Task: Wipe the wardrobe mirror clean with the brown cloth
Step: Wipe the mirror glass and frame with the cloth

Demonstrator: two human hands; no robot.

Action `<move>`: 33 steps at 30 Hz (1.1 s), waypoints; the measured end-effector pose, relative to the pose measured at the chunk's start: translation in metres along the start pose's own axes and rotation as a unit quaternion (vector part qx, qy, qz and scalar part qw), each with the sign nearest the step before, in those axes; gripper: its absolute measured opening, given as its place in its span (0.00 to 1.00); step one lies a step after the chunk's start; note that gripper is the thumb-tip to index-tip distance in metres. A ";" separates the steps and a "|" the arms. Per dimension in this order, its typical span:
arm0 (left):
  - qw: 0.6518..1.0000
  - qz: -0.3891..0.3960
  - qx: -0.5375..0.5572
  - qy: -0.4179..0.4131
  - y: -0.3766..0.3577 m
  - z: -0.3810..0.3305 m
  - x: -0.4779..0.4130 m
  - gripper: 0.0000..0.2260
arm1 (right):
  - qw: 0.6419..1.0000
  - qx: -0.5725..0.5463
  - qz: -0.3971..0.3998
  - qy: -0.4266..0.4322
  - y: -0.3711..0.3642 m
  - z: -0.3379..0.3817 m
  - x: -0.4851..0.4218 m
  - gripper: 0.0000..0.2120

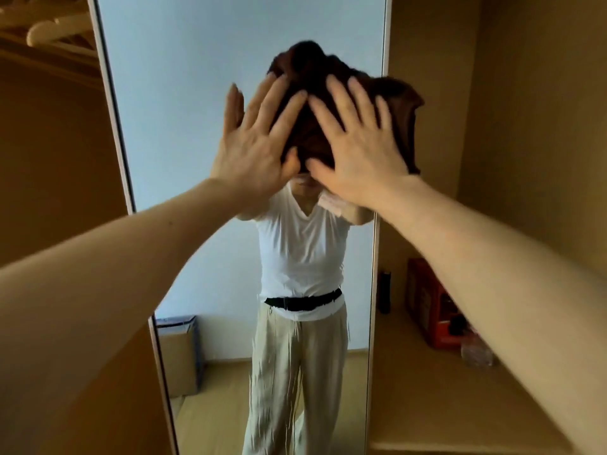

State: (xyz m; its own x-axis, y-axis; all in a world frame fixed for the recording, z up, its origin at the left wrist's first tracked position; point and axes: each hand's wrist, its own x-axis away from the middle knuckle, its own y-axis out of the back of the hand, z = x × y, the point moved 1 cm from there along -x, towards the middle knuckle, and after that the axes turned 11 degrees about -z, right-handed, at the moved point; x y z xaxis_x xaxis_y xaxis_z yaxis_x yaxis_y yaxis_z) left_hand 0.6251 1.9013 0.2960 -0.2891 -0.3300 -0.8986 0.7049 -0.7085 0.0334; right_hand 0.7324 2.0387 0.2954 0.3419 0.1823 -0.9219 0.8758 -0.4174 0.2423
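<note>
Both hands press a bunched brown cloth (331, 103) flat against the wardrobe mirror (184, 93) in the upper middle of the frame. The left hand (253, 139) and right hand (358, 149) lie side by side with fingers (335, 93) spread and released, gripping nothing. A red box (430, 310) sits on the wardrobe shelf (427, 405) at lower right.

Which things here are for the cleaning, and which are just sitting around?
For the cleaning:
brown cloth
mirror
left hand
right hand

Just sitting around:
red box
dark bottle
hangers
</note>
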 end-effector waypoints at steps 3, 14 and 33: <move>1.000 -0.012 0.022 -0.006 -0.001 -0.018 0.042 0.28 | 1.000 -0.012 -0.008 -0.026 -0.011 0.026 0.047 0.38; 0.996 0.028 0.034 -0.080 0.010 -0.026 0.074 0.24 | 0.992 0.009 0.053 0.115 -0.007 0.004 0.080 0.37; 0.996 0.015 0.026 -0.085 0.008 -0.022 0.078 0.28 | 0.989 -0.022 0.002 0.144 -0.012 0.008 0.076 0.38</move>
State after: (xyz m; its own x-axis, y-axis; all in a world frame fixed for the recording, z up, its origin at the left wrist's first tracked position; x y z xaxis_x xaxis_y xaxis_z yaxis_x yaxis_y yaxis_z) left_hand 0.6223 1.8830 0.2164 -0.3763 -0.4489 -0.8105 0.6814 -0.7269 0.0863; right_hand 0.7454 2.0500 0.2205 0.4230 0.4290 -0.7981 0.8858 -0.3812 0.2645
